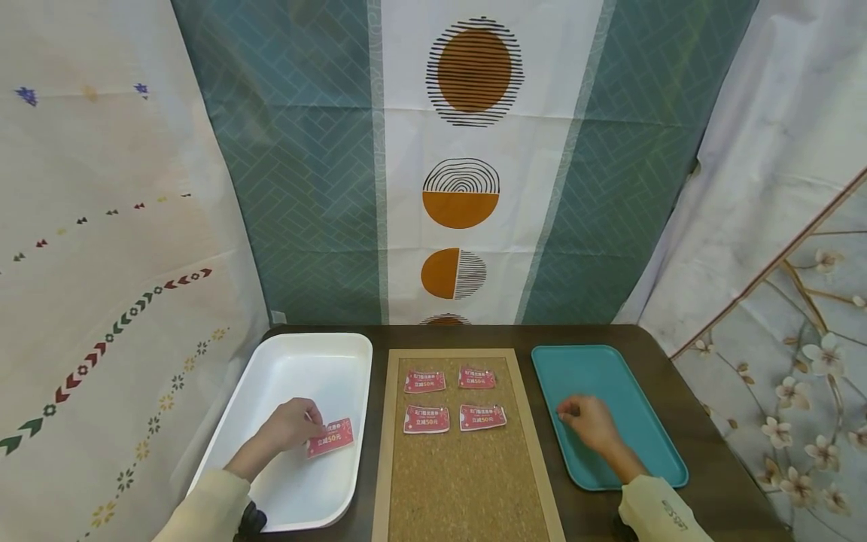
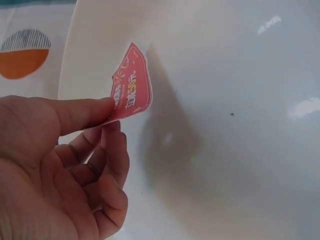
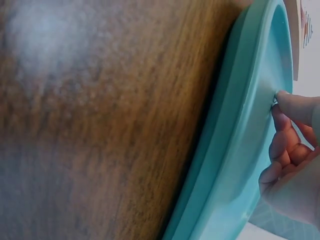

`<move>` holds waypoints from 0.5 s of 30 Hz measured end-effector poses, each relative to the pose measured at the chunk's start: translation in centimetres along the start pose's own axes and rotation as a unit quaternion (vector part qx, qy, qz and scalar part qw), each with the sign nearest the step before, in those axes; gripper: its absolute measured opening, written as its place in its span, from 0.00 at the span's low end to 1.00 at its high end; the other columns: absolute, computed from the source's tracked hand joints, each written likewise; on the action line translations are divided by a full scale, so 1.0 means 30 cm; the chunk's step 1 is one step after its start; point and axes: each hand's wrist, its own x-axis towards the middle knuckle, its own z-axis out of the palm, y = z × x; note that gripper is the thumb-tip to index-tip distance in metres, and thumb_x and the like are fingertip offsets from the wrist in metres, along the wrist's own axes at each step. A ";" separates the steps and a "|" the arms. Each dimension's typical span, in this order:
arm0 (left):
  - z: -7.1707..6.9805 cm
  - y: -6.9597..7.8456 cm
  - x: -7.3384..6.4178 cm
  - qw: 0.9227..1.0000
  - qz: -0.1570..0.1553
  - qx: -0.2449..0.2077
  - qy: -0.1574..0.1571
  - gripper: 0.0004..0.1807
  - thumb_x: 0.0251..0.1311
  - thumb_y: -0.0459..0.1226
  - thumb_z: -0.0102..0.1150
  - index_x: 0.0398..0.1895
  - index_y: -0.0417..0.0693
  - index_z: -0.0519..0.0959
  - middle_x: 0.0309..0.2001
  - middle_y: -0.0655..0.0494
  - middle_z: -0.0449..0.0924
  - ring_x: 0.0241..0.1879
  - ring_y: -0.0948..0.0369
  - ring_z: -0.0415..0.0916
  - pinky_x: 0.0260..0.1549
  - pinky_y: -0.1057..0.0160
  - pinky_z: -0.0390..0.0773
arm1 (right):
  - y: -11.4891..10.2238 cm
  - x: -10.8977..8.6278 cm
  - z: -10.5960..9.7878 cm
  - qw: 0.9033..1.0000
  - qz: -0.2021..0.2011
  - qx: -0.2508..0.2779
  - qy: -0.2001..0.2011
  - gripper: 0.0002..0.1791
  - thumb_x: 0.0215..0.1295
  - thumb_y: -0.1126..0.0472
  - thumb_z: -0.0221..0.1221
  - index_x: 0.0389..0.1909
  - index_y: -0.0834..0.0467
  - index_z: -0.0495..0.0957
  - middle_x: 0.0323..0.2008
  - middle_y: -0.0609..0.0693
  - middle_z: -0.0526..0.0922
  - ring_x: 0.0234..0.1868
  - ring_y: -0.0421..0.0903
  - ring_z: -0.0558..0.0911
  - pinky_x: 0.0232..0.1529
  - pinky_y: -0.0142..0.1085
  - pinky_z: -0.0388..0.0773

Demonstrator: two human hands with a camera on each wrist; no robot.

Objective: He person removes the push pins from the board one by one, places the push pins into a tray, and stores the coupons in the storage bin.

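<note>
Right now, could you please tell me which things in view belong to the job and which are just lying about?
Part of the job:
red coupon pinched in the left fingers
four coupons on the corkboard
white tray
teal tray
tiny unidentifiable item at the right fingers

Merely surroundings:
patterned cloths
dark table

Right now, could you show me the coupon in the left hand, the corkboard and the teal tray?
Held coupon (image 1: 336, 436): head view, on its printed front.
Corkboard (image 1: 469, 485): head view, on its bare cork.
Teal tray (image 1: 633, 421): head view, on its bare floor.

“立减50元” on coupons (image 1: 330, 438); sleeve lettering (image 1: 676, 516) (illegible)
</note>
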 end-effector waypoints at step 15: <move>-0.044 0.035 -0.020 0.999 0.030 0.002 0.041 0.10 0.63 0.38 0.71 0.42 0.42 0.81 0.38 0.49 0.83 0.35 0.55 0.78 0.35 0.56 0.82 | -0.022 -0.005 0.009 0.997 -0.030 -0.024 0.060 0.04 0.57 0.70 0.73 0.33 0.60 0.89 0.32 0.51 0.88 0.39 0.56 0.86 0.41 0.51 0.81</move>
